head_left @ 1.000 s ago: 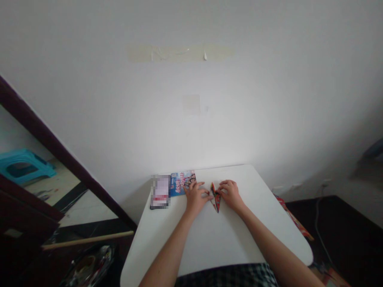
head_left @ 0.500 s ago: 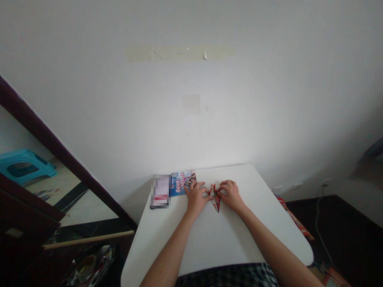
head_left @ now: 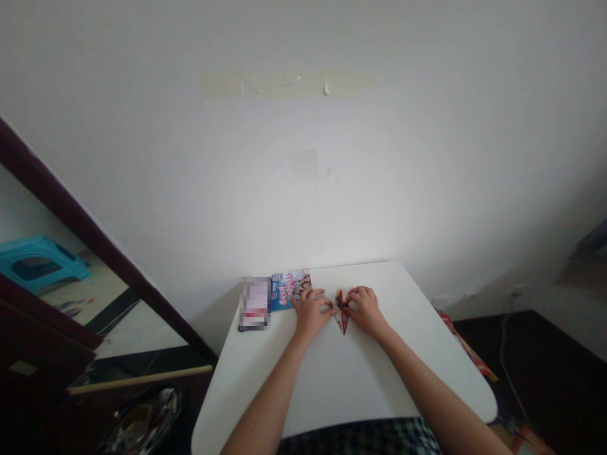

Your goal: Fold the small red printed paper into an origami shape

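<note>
- The near tip of the folded paper (head_left: 344, 324) has shifted slightly left.
- It sits on the bench (head_left: 346, 385), long axis toward the person.
- Left hand (head_left: 310, 313) and right hand (head_left: 365, 311), fingers curled, pinch opposite sides, equally near.

A slender folded paper piece (head_left: 344, 322), red, dark and whitish, lies on the table (head_left: 348, 385) nearer the far edge than the near, its sharp tip aimed at the near edge.
</note>
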{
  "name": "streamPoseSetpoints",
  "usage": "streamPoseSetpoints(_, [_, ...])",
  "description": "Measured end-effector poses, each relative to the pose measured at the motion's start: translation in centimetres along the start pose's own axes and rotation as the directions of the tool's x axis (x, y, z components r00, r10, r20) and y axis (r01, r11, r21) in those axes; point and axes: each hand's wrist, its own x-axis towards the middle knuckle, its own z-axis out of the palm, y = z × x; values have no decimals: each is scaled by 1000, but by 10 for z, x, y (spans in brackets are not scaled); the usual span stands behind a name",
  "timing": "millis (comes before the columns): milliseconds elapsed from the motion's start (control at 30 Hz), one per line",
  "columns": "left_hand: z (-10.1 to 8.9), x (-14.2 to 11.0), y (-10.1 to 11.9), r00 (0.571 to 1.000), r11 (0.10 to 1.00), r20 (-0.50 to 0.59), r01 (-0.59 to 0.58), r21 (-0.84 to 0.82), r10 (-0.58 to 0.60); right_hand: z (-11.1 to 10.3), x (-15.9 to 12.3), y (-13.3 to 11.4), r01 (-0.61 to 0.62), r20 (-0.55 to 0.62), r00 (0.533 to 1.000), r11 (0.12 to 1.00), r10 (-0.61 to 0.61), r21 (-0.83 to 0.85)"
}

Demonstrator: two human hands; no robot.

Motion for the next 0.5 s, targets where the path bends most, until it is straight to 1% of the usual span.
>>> streamPoseSetpoints(167, [1, 0, 1, 1000, 1000, 7, 6, 0, -6, -3, -2, -3, 13, 14, 1000, 1000, -13, -10])
streamPoseSetpoints(333, [-2, -1, 4, 1000, 1000, -7, 10, 4, -10, -9, -2, -7, 3, -16, 1000, 999, -3, 33])
streamPoseSetpoints(400, [-2, 0, 5, 999, 1000, -25, 29, 12, -29, -12, -2, -8, 20, -22, 1000, 998, -19, 61])
streamPoseSetpoints(500, [-2, 1, 4, 997, 998, -52, 61, 21, -60, -16, -1, -11, 75, -9, 997, 994, -75, 81])
